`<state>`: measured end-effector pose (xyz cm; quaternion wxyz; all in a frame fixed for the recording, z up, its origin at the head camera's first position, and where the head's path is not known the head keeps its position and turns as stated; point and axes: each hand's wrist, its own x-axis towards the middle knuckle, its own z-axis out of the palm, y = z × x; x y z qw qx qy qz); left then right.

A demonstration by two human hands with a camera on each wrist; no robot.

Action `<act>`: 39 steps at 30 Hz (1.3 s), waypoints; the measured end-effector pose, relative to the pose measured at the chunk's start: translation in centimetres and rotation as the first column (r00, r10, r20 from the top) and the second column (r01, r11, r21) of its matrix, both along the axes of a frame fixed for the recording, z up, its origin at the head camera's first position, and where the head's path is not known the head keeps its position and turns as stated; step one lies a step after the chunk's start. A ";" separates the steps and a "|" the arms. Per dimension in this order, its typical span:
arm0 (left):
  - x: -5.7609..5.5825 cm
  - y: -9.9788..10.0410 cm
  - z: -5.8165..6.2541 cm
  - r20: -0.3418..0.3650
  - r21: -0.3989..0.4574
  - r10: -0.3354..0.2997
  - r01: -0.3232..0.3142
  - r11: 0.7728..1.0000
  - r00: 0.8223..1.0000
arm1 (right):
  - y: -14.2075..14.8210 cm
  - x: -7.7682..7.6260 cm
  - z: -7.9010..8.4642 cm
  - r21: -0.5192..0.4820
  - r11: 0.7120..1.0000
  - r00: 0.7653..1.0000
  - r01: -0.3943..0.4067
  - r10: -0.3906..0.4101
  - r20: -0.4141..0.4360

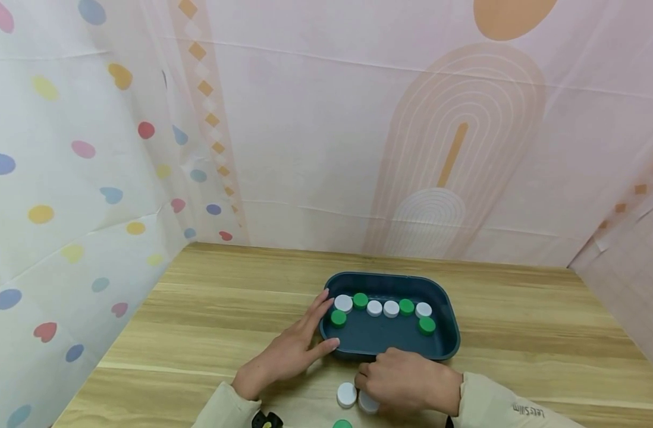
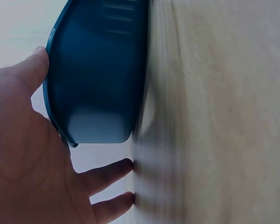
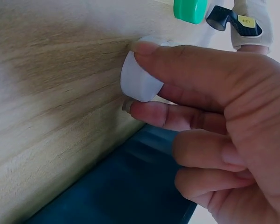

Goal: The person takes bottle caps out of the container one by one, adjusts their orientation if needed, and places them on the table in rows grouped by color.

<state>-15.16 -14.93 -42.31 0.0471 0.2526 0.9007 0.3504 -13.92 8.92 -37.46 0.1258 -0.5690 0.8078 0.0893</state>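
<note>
My left hand (image 1: 289, 351) spans the left end of a dark blue tray (image 1: 389, 355), fingers spread. Its thumb touches the tray's rim in the left wrist view, and two lower fingertips (image 2: 126, 164) reach the tabletop. Just in front of the tray, my right hand (image 1: 412, 380) pinches a white bottle cap (image 3: 140, 79) between thumb and fingers, its other fingers curled in. Another white cap (image 1: 347, 395) lies to the left of that hand, with a green cap (image 1: 342, 424) at the bottom edge. Several white and green caps, such as this green one (image 1: 426, 325), lie inside the tray.
The tray stands on a wood-grain table (image 1: 241, 285). A patterned cloth (image 1: 305, 119) hangs behind the table, and a dotted one (image 1: 64, 196) hangs at the left. The left wrist carries a black strapped device (image 1: 266, 420).
</note>
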 end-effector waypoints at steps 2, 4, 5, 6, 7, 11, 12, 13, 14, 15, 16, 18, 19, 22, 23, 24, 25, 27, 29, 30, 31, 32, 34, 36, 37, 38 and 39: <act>0.0 0.0 0.0 0.000 0.000 0.000 0.000 1.000 1.000 | 0.0 0.1 0.0 -0.005 1.000 1.000 0.008 -0.008 -0.001; 0.0 0.0 0.0 -0.001 -0.001 0.000 0.000 1.000 1.000 | -0.1 0.1 0.0 -0.009 1.000 1.000 0.015 -0.015 0.001; 0.0 0.0 0.0 -0.001 -0.001 0.001 -0.001 1.000 1.000 | -0.1 0.1 0.1 -0.010 1.000 1.000 0.019 -0.019 0.003; 0.0 0.0 0.0 -0.002 -0.001 0.001 -0.001 1.000 1.000 | -0.1 0.1 0.1 -0.011 1.000 1.000 0.022 -0.022 0.003; 0.0 0.0 0.0 -0.002 0.000 0.001 -0.001 1.000 1.000 | -0.1 0.2 0.1 -0.011 1.000 1.000 0.023 -0.023 0.002; 0.0 0.0 0.0 0.001 0.001 0.001 -0.001 1.000 1.000 | -0.2 0.2 0.1 -0.015 1.000 1.000 0.020 -0.020 -0.007; 0.1 0.0 0.0 0.003 0.001 0.000 0.000 1.000 1.000 | -0.2 0.2 0.1 -0.017 1.000 1.000 0.017 -0.017 -0.011; 0.1 0.0 0.0 0.003 0.001 0.000 0.000 1.000 1.000 | -0.2 0.2 0.1 -0.018 1.000 1.000 0.016 -0.016 -0.012; 0.1 0.0 0.1 0.004 0.000 0.000 0.000 1.000 1.000 | -0.2 0.2 0.1 -0.020 1.000 1.000 0.014 -0.014 -0.015; 0.1 0.0 0.1 0.003 0.000 -0.001 0.001 1.000 1.000 | -0.2 0.2 0.0 -0.021 1.000 1.000 0.013 -0.013 -0.018; 0.1 0.0 0.1 0.002 0.000 -0.002 0.002 1.000 1.000 | -0.2 0.2 0.0 -0.021 1.000 1.000 0.011 -0.012 -0.023; 0.1 0.0 0.2 0.000 0.002 -0.002 0.002 1.000 1.000 | -0.2 0.2 0.0 -0.020 1.000 1.000 0.009 -0.010 -0.027; 0.1 0.0 0.3 -0.001 0.003 -0.003 0.003 1.000 1.000 | -0.2 0.2 0.0 -0.019 1.000 1.000 0.010 -0.011 -0.026; 0.1 0.0 0.3 -0.003 0.002 -0.006 0.006 1.000 1.000 | -0.2 0.3 0.0 -0.008 1.000 0.999 0.010 -0.011 -0.034; 0.1 0.0 0.3 -0.004 0.001 -0.007 0.007 1.000 1.000 | -0.2 0.4 0.1 -0.002 1.000 0.999 0.012 -0.012 -0.039; 0.1 0.0 0.3 -0.005 0.000 -0.007 0.007 1.000 1.000 | -0.2 0.4 0.2 -0.002 1.000 0.999 0.012 -0.013 -0.047; 0.1 0.0 0.3 -0.007 -0.001 -0.007 0.007 1.000 1.000 | -0.2 0.5 0.3 -0.005 1.000 0.998 0.011 -0.012 -0.061; 0.1 0.0 0.2 -0.009 -0.001 -0.007 0.007 1.000 1.000 | -0.2 0.7 0.7 -0.012 1.000 0.996 0.006 -0.007 -0.094; 0.1 0.0 0.2 -0.009 -0.001 -0.007 0.007 1.000 1.000 | -0.2 0.9 1.3 -0.022 1.000 0.991 -0.006 0.003 -0.133; 0.1 0.0 0.2 -0.008 -0.001 -0.007 0.007 1.000 1.000 | -0.1 1.0 1.6 -0.029 0.999 0.988 -0.014 0.010 -0.153; 0.1 0.0 0.2 -0.008 -0.001 -0.007 0.007 1.000 1.000 | 0.0 1.0 2.0 -0.033 0.999 0.985 -0.019 0.013 -0.169; 0.1 0.0 0.2 -0.008 -0.001 -0.006 0.006 1.000 1.000 | 0.1 1.0 2.5 -0.039 0.999 0.983 -0.022 0.014 -0.185; 0.0 0.0 0.2 -0.004 -0.001 -0.006 0.006 1.000 1.000 | 0.4 0.9 3.5 -0.051 0.998 0.975 -0.020 0.008 -0.223; 0.0 0.0 0.2 -0.003 -0.001 -0.004 0.004 1.000 1.000 | 0.8 0.5 4.3 -0.071 0.997 0.964 -0.017 -0.002 -0.265; 0.0 0.0 0.2 -0.001 0.000 -0.004 0.004 1.000 1.000 | 1.1 0.2 4.7 -0.084 0.996 0.961 -0.010 -0.014 -0.277; 0.0 0.0 0.2 0.001 0.000 -0.006 0.006 1.000 1.000 | 1.4 0.0 5.0 -0.097 0.995 0.957 -0.005 -0.023 -0.289; 0.0 0.0 0.2 0.001 0.000 -0.007 0.007 1.000 1.000 | 1.7 -0.2 5.3 -0.104 0.995 0.954 0.003 -0.035 -0.299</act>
